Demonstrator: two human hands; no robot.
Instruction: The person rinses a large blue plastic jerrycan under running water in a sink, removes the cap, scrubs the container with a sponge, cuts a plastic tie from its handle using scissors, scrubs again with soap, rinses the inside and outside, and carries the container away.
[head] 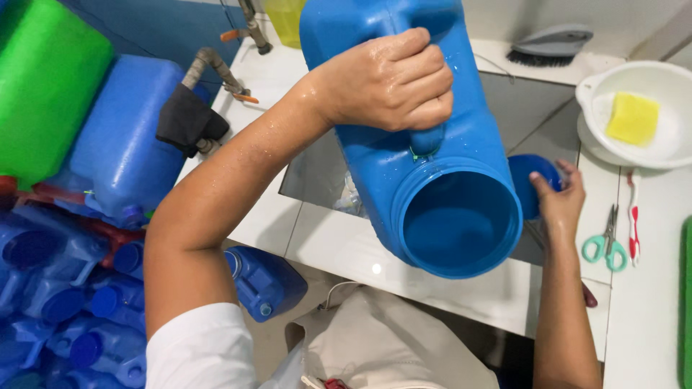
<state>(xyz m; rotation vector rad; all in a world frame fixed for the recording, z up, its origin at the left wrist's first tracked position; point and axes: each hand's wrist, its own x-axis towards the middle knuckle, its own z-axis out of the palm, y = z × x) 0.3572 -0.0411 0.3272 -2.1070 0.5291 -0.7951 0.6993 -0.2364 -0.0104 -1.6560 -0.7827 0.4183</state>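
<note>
A large blue jerrycan (pixel 425 144) is tilting over a sink (pixel 317 173), its wide round mouth facing the camera and showing a blue inside; the left hand (pixel 389 79), wet, is closing tight around the can's handle and holding it up; the right hand (pixel 559 198) is curling its fingers around a blue lid (pixel 530 180) just beside the mouth; green-handled scissors (pixel 609 241) and a red-and-white toothbrush (pixel 633 216) are lying on the white counter (pixel 649 310) near that hand; a white basin (pixel 634 115) holding a yellow sponge (pixel 633 119) is sitting farther back; a grey brush (pixel 551 45) is lying behind the sink; more blue cans (pixel 115 151) are piling up at the left.
</note>
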